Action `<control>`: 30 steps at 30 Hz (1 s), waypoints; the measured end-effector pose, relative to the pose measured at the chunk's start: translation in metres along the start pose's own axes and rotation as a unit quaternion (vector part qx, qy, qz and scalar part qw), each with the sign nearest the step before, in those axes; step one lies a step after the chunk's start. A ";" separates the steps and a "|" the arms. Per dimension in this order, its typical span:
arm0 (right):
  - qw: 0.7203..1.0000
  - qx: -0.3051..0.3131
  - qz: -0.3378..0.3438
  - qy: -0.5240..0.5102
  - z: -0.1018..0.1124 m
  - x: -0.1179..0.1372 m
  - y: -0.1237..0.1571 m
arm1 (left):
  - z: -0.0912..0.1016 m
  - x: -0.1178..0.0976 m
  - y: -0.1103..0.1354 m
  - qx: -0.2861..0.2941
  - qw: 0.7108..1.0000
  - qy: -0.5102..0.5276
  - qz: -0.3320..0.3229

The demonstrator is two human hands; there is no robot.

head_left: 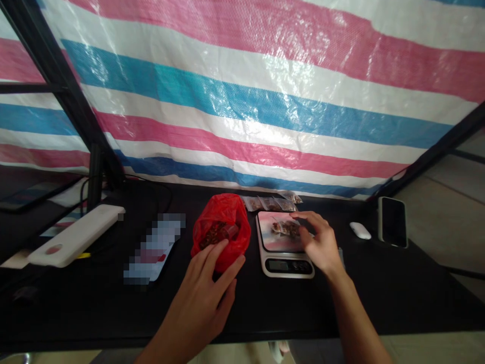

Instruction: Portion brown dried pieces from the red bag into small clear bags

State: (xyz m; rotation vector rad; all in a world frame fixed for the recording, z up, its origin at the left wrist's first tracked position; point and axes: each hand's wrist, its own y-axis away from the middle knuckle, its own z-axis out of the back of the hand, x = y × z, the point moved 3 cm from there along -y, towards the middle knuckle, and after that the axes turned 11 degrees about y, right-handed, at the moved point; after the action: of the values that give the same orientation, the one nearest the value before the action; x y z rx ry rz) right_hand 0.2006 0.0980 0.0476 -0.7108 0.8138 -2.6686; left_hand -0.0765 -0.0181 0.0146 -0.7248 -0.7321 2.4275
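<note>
A red plastic bag (223, 225) full of small brown pieces stands open on the black table (379, 298). My left hand (206, 290) rests against the bag's near side, fingers stretched out and slightly spread. To its right sits a small kitchen scale (282, 245) with a clear packet of brown pieces (282, 227) on its shiny platform. My right hand (320, 242) hovers over the scale's right side, fingers curled towards the packet and touching it. Whether it grips the packet I cannot make out.
Several filled clear packets (271, 203) lie in a row behind the scale. A white flat device (76, 235) and a blurred card (153, 247) lie at the left. A white mouse (359, 230) and a phone (393, 221) sit at the right. A striped tarp (265, 101) hangs behind.
</note>
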 end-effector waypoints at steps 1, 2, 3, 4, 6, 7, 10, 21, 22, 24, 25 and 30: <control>1.000 0.009 0.001 0.000 -0.001 0.000 0.000 | 0.001 -0.004 0.000 -0.003 1.000 0.009 -0.008; 1.000 0.017 0.003 0.000 -0.001 0.000 0.001 | 0.002 -0.007 0.000 -0.006 1.000 0.019 -0.017; 1.000 0.026 0.007 -0.001 -0.002 0.000 0.001 | 0.004 -0.010 0.000 -0.010 0.999 0.029 -0.027; 0.999 0.035 0.012 -0.001 -0.002 0.000 0.002 | 0.004 -0.014 0.000 -0.014 0.998 0.039 -0.038; 0.999 0.050 0.022 0.004 -0.003 0.001 0.003 | 0.005 -0.019 0.000 -0.024 0.997 0.053 -0.059; 0.998 0.055 0.027 0.008 -0.004 0.001 0.004 | 0.005 -0.021 0.000 -0.030 0.996 0.058 -0.068; 0.997 0.066 0.034 0.029 -0.007 0.000 0.006 | 0.003 -0.025 0.001 -0.044 0.993 0.080 -0.079; 0.989 0.053 0.031 -0.138 -0.018 0.073 0.018 | -0.018 -0.021 -0.017 -0.129 0.940 0.281 0.145; 0.986 0.044 0.028 -0.156 -0.019 0.085 0.023 | -0.022 -0.021 -0.017 -0.149 0.925 0.298 0.182; 0.983 0.033 0.026 -0.180 -0.022 0.107 0.032 | -0.031 -0.020 -0.015 -0.180 0.890 0.346 0.237; 0.981 0.030 0.028 -0.189 -0.024 0.115 0.037 | -0.034 -0.019 -0.014 -0.198 0.870 0.372 0.255; 0.964 0.091 0.059 -0.241 -0.030 0.137 0.050 | -0.034 -0.007 -0.010 -0.250 0.808 0.431 0.315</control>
State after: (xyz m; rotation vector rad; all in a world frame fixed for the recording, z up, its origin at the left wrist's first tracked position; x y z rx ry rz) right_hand 0.0743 0.0197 0.0481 -1.1564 0.4569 -2.2761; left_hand -0.0479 -0.0031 -0.0013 -2.3895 -0.7966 1.9767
